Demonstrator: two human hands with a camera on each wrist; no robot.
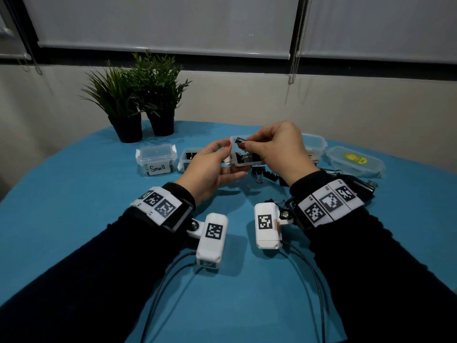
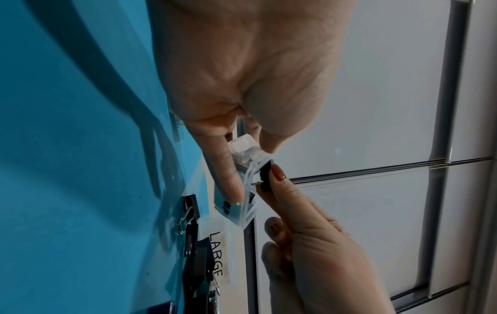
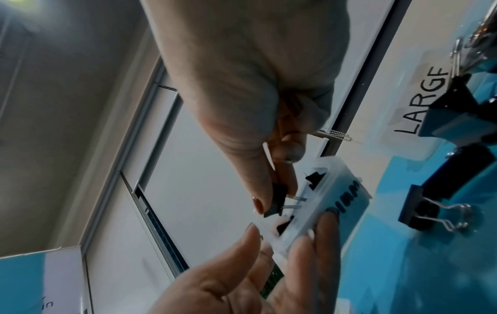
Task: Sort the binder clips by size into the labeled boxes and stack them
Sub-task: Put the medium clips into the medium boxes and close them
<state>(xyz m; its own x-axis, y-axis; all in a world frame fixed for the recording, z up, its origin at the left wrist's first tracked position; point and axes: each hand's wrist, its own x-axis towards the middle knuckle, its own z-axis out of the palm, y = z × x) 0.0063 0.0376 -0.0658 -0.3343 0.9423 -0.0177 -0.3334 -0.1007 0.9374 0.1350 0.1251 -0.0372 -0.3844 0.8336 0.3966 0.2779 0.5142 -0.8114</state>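
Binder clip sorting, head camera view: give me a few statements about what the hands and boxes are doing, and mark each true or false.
1. The right hand pinches a binder clip. True.
2. The left hand lies flat on the table. False: it holds a small clear box lifted off the blue cloth.
3. The box labeled Small has its lid on. True.
4. No clips remain loose on the cloth. False: loose clips lie below the hands.

"Small" on closed box [image 1: 156, 161]; "LARGE" on another box's label [image 3: 422, 102].
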